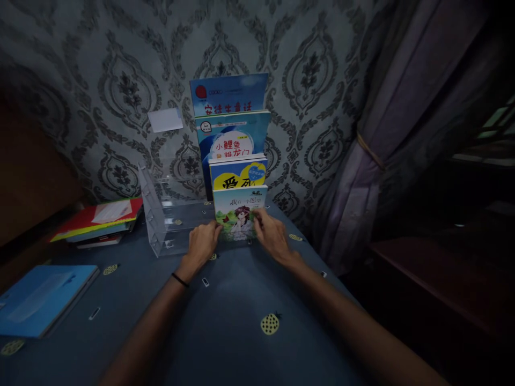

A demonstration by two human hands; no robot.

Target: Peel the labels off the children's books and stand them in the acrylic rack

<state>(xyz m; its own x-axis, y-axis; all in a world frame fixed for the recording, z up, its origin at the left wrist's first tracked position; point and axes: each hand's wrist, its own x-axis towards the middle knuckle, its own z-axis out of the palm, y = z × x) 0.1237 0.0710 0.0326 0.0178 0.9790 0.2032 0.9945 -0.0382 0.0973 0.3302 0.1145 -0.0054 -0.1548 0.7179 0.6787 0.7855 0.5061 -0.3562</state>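
My left hand point(202, 242) and my right hand point(273, 235) grip the left and right edges of a small picture book point(241, 214) with a dark-haired figure on its cover. It stands upright at the front of a clear tiered display rack point(155, 222). Stepped up behind it are a yellow-and-blue book point(237, 174), a blue book with a white oval point(231, 134) and a taller blue book point(229, 94) with red characters. The fingers of both hands are bent at the book's sides, and the fingertips are partly hidden. The rack's left part holds no books.
A pile of books point(100, 217) with a red and yellow top lies left of the rack. Nearer, a blue book point(44, 300) rests flat on the dark blue tablecloth point(225, 327). A white card point(164, 119) shows above the rack. Patterned wall behind; a tied curtain point(358, 161) hangs right.
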